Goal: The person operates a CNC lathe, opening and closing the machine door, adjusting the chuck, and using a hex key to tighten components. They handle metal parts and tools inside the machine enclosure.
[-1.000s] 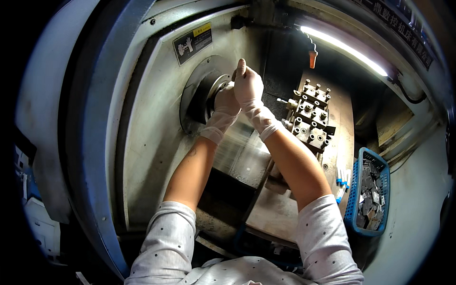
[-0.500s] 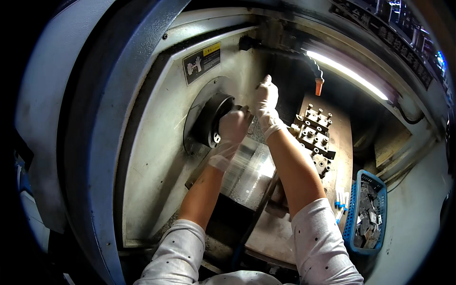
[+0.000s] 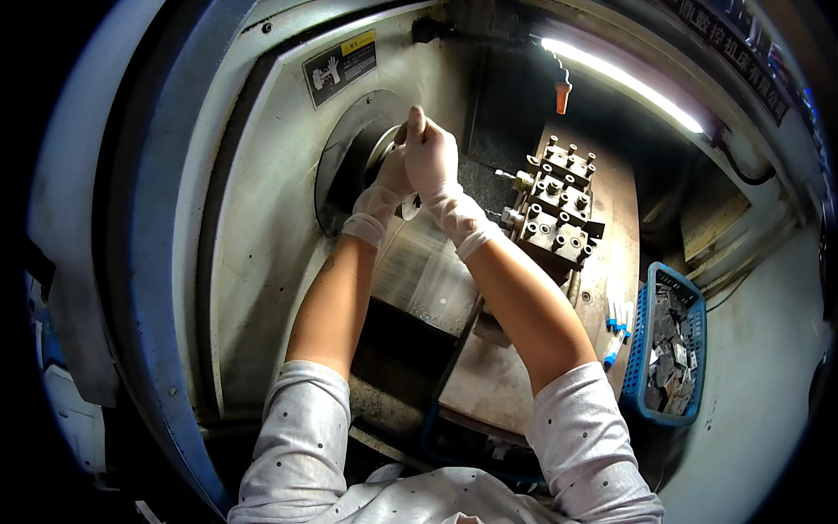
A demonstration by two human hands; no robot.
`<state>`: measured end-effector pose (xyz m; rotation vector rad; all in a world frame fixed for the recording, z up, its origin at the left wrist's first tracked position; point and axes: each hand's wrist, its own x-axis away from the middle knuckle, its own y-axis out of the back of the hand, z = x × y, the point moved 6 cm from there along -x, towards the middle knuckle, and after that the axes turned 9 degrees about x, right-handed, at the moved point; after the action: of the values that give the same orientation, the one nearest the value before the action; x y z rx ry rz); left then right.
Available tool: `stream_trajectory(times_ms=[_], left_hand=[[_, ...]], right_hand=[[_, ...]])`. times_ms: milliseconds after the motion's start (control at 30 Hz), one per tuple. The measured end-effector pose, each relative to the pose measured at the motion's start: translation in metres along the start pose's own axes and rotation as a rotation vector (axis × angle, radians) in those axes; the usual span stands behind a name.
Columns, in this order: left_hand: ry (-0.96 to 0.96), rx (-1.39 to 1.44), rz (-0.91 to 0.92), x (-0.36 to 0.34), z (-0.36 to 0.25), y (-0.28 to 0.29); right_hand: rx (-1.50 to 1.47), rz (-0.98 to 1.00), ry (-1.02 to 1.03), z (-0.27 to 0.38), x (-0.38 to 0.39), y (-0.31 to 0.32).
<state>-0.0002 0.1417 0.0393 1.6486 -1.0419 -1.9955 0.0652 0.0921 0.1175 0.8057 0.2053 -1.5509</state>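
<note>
Both my hands wear thin white gloves and meet in front of the round dark lathe chuck [image 3: 346, 179], which is set in the pale machine wall. My left hand [image 3: 393, 179] is closed against the chuck's face, its fingers mostly hidden behind the other hand. Beside it and overlapping it, my right hand [image 3: 431, 164] is closed with the thumb pointing up. Whatever the fingers grip is hidden. A small shiny metal part [image 3: 410, 207] shows just below the hands, by the chuck's edge.
Right of my hands, a tool block [image 3: 559, 208] with several bolts stands on a brown metal slide [image 3: 617, 227]. Blue-and-white tubes [image 3: 616, 336] lie there. A blue basket [image 3: 640, 349] holds dark metal pieces. An orange nozzle [image 3: 562, 98] hangs near the lamp [image 3: 624, 85].
My right hand, earlier raised apart from the left, has come down left against it at the chuck. The whole view has shifted, so the machine sits higher and further left.
</note>
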Motion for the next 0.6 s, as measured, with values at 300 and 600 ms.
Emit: stream_trajectory(times_ms=[300, 600], left_hand=[[0.107, 0.317, 0.028, -0.008, -0.019, 0.035], [0.204, 0.446, 0.11, -0.01, -0.018, 0.036]], right_hand=[[-0.05, -0.075, -0.135, -0.014, -0.013, 0.006], [0.135, -0.086, -0.223, -0.022, -0.032, 0.006]])
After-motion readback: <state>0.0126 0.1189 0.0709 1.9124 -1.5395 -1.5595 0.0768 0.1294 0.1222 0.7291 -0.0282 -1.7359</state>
